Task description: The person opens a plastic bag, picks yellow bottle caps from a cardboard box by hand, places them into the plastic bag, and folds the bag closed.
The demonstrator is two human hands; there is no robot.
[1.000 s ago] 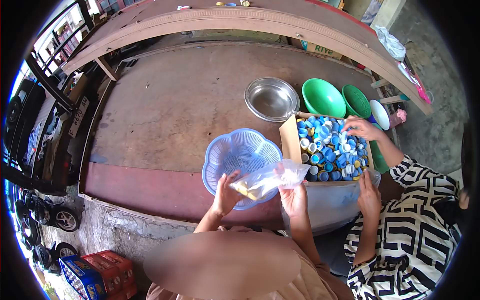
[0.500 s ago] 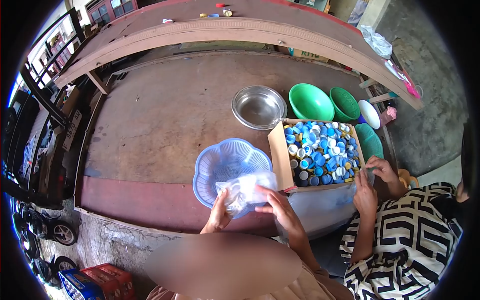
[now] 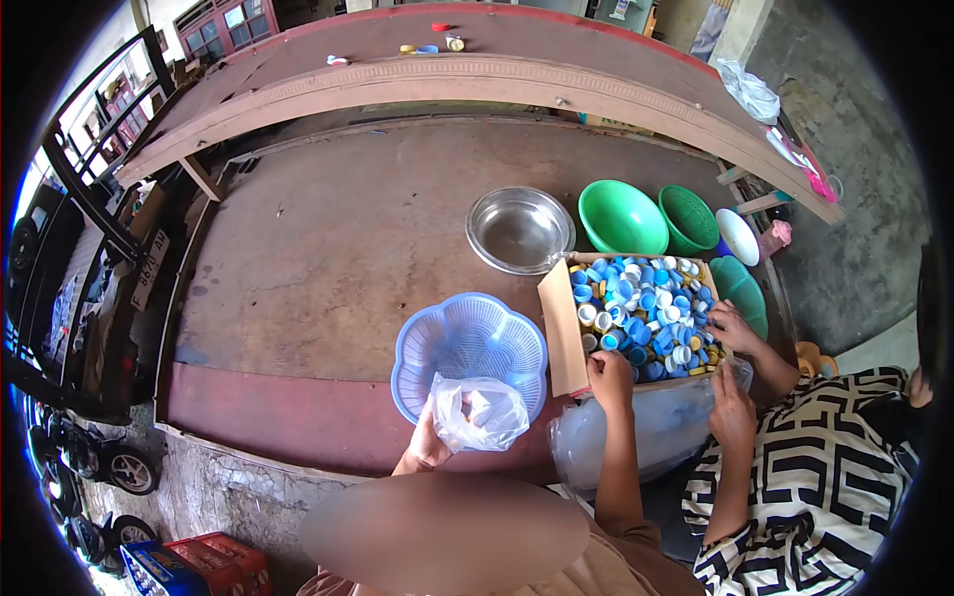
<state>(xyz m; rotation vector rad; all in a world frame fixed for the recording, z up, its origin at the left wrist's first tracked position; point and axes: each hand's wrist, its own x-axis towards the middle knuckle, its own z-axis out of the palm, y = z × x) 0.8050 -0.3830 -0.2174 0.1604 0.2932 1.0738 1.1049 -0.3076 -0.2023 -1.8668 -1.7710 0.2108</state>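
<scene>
My left hand (image 3: 427, 438) grips a clear plastic bag (image 3: 485, 413), its mouth spread open, over the near rim of a blue flower-shaped basket (image 3: 407, 343). At the near left corner of a cardboard box (image 3: 563, 343), my right hand (image 3: 610, 380) has its fingers closed against the bottle caps (image 3: 646, 298); whatever they pinch is hidden. Blue, white and yellow caps fill the box. A co-worker's one hand (image 3: 730, 328) is in the caps at the box's right side, and the other hand (image 3: 732, 402) is by its near edge.
Behind the box stand a steel bowl (image 3: 487, 253), a green bowl (image 3: 596, 238) and a green basket (image 3: 689, 219). A large clear plastic bag (image 3: 586, 447) lies before the box. A raised wooden bench (image 3: 397, 84) runs along the back.
My right hand has left the plastic bag and moved right to the caps. The bag is now spread open in my left hand. One co-worker's hand has reached into the box.
</scene>
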